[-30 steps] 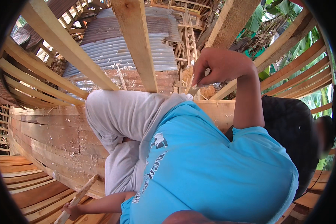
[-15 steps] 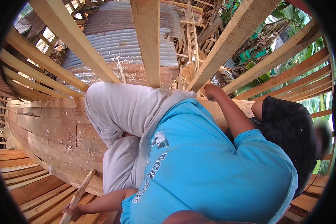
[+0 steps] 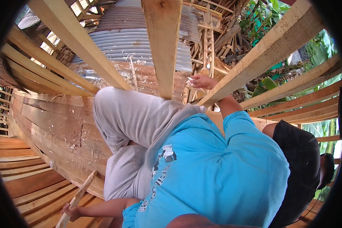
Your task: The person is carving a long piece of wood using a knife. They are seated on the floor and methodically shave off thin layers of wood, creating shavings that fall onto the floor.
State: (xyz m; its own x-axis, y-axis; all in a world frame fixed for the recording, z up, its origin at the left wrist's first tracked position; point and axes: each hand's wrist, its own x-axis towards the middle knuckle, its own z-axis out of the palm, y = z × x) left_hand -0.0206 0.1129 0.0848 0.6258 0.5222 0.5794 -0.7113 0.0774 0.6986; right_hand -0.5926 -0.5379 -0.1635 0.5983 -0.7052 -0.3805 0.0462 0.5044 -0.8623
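Observation:
My left hand (image 3: 71, 211) is closed around a rough, pale wooden stick (image 3: 82, 192), which slants up beside my bent leg over the slatted floor. At the upper right, my right hand (image 3: 202, 81) reaches through the gap between two upright wooden posts. Its fingers pinch a small white object (image 3: 189, 79), too small to name. My right forearm passes behind the thick slanting post (image 3: 262, 53). My blue shirt and grey trousers fill the middle, and I sit against a low board wall.
A person in a black shirt (image 3: 298, 159) is close on the right. Wood shavings lie on the board surface (image 3: 60, 121) at left. Beyond the posts are corrugated metal sheets (image 3: 127, 45), a pile of scrap wood (image 3: 212, 38) and green leaves. A slatted floor (image 3: 34, 182) runs along the lower left.
My right hand has moved left and forward through the gap, and the white object now shows in its fingers. My view has shifted slightly; the left hand still grips the stick.

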